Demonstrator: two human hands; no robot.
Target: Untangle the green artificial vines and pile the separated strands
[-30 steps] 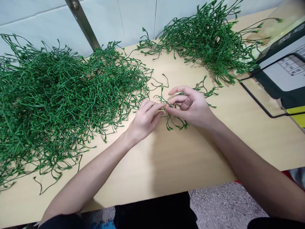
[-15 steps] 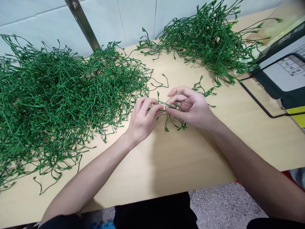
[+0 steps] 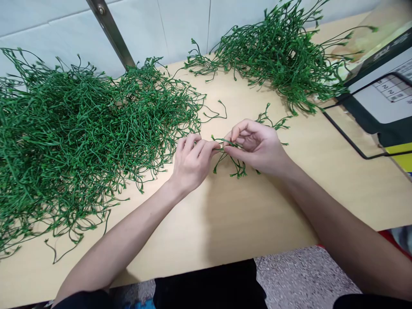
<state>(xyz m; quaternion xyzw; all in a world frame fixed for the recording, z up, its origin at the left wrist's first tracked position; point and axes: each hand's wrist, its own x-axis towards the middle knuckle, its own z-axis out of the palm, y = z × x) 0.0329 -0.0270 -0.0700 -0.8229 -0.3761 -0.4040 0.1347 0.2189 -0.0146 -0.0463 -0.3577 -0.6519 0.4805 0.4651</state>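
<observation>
My left hand and my right hand meet over the middle of the table. Between their fingertips is a small bunch of thin green artificial plant stems with lighter, bud-like tips. The left thumb and forefinger pinch the stems at one side. My right thumb and fingers are closed on the same bunch, its tips hanging below and sticking out behind the hand. Where exactly the stems cross is partly hidden by the fingers. One loose green stem lies just behind the hands.
A large heap of green stems covers the table's left side. Another pile sits at the back right. Beside it are a dark-and-white printed bag and a black wire frame. A metal bar stands against the tiled wall.
My right hand's fingers have curled in closer to the stems, and the left fingers have drawn together. The hanging tips have shifted; the heaps stay as they were.
</observation>
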